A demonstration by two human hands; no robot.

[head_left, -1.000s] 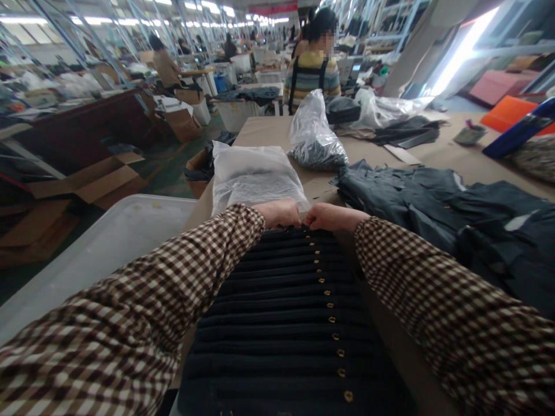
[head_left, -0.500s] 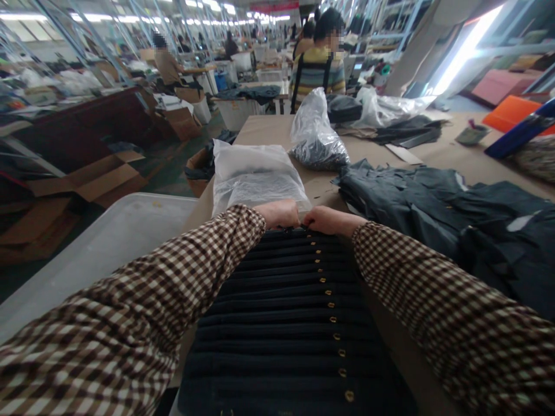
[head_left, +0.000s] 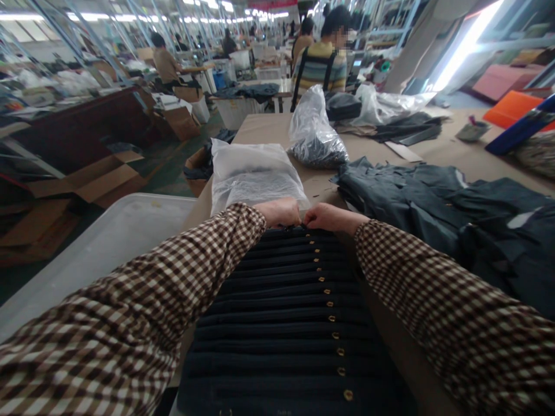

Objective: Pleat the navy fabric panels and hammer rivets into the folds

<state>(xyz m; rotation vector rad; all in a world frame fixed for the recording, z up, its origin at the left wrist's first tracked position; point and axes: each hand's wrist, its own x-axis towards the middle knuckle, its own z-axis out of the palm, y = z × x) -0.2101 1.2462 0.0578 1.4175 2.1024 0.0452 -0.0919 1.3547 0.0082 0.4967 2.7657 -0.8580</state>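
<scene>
A long row of overlapping dark navy fabric pieces (head_left: 277,329) lies in front of me. Each layer shows a small gold metal fitting, possibly a zipper pull, in a line right of the middle. At the row's far end my left hand (head_left: 281,212) is closed, knuckles up, over the edge of the farthest dark fabric piece. Close beside it, my right hand (head_left: 324,218) pinches the same edge near the last gold fitting. The fingertips almost meet, and what exactly lies between them is partly hidden.
Just beyond my hands sits a white plastic-wrapped bundle (head_left: 255,167); behind it stands a clear bag (head_left: 316,136) of dark items. Dark garments (head_left: 437,202) are heaped at right. A white plastic bin (head_left: 143,231) is at left, near open cardboard boxes (head_left: 91,179). A person (head_left: 321,66) sits ahead.
Hardly anything differs. My right hand has shifted very slightly at the fabric edge, and the whole view has moved a little.
</scene>
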